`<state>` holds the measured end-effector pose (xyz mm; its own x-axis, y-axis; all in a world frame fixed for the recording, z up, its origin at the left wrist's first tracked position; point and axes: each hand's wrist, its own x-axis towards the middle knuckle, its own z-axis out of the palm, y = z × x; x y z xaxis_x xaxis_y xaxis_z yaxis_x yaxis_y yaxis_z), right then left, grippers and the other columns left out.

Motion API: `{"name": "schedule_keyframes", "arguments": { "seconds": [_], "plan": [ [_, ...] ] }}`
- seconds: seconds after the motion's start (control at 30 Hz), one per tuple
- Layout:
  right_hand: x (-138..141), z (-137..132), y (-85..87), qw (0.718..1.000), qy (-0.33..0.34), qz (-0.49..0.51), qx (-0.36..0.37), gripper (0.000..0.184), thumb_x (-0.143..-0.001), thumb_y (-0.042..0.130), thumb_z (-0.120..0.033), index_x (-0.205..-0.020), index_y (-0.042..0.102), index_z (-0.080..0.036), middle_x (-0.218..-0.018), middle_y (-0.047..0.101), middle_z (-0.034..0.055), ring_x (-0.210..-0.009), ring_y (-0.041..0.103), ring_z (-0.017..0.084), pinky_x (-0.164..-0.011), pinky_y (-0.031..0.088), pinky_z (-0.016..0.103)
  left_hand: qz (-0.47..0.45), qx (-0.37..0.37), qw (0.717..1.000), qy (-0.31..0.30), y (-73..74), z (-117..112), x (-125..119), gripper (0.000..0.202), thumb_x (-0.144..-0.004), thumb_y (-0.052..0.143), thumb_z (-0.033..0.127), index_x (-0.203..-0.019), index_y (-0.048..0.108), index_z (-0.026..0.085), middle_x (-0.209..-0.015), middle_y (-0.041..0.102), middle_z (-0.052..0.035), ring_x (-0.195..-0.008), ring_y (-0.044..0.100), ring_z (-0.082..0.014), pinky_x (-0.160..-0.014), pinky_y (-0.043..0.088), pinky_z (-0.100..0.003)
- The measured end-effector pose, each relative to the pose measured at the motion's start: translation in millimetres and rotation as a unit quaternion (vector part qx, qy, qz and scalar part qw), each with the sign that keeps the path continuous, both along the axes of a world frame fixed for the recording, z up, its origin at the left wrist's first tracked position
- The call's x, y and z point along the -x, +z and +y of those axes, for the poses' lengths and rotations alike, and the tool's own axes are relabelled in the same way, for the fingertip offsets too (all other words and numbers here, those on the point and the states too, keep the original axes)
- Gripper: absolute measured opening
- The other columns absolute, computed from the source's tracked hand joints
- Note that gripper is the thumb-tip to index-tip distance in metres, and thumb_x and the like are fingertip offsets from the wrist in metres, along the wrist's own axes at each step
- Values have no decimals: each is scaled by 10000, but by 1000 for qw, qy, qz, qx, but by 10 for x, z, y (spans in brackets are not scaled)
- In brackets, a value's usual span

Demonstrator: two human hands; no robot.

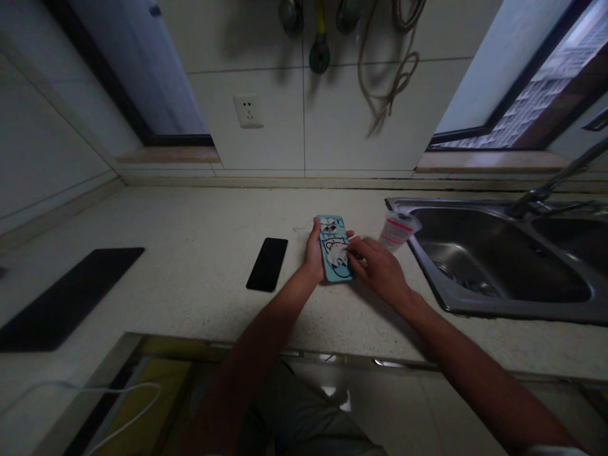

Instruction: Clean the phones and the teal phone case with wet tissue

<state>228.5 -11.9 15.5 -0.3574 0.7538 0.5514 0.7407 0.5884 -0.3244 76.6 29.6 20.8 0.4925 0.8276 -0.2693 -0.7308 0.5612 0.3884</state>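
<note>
A light-blue phone case (329,229) with cartoon drawings is held above the counter, its printed back facing up. My left hand (314,250) wraps round it from the left and below, with fingertips showing past its right edge. The fingers of my right hand (377,266) are pinched together over the case's right side, at a whitish crumpled piece (337,255) that looks like tissue. Whether a phone is inside the case I cannot tell. To the left, a black phone (267,265) lies flat on the counter, touched by neither hand.
A clear plastic cup (398,229) with pink print stands tilted beside the metal sink (494,259), just beyond my right hand. On the far left lies a flat black panel (71,297). A white cable (128,387) hangs near the counter's front edge (304,348). A wall socket (247,111) is behind.
</note>
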Motion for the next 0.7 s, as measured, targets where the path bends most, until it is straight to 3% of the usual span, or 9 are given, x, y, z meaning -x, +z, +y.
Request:
{"name": "schedule_keyframes", "arguments": {
  "seconds": [0.13,0.3,0.43,0.53,0.7],
  "plan": [
    [43,-17,-29,1000,27,9,-13,192,-961,495,-211,-1066,655,-199,-1064,655,137,-1003,611,288,-818,516,414,13,1,1000,-17,-32,-17,-64,737,-942,283,709,-1083,705,121,-891,740,-152,-750,719,-246,-681,583,-362],
    [95,-56,-21,997,72,0,-12,229,-973,501,-234,-1134,660,-196,-1051,645,135,-970,593,277,-832,527,434,35,2,999,-14,-56,-30,-95,654,-939,379,688,-1056,701,130,-832,729,-121,-658,696,-207,-571,551,-292],
    [102,-66,-21,995,99,13,-19,226,-987,523,-301,-1130,669,-203,-1051,660,124,-985,602,272,-922,508,477,26,5,999,-36,-30,-29,-61,699,-948,326,697,-1081,698,120,-865,736,-141,-668,702,-214,-533,536,-285],
    [105,-76,-20,992,121,27,-19,189,-981,548,-307,-1063,687,-209,-1038,670,112,-995,615,264,-961,492,490,23,15,999,-37,-19,-12,-50,750,-944,286,712,-1123,691,106,-907,742,-163,-749,725,-251,-591,567,-325],
    [134,-119,19,989,149,17,-2,193,-983,551,-331,-936,692,-208,-935,659,88,-892,605,232,-815,518,398,40,2,998,41,-81,45,-41,719,-928,368,705,-1176,674,103,-950,745,-161,-862,736,-279,-771,592,-386]
  ]
}}
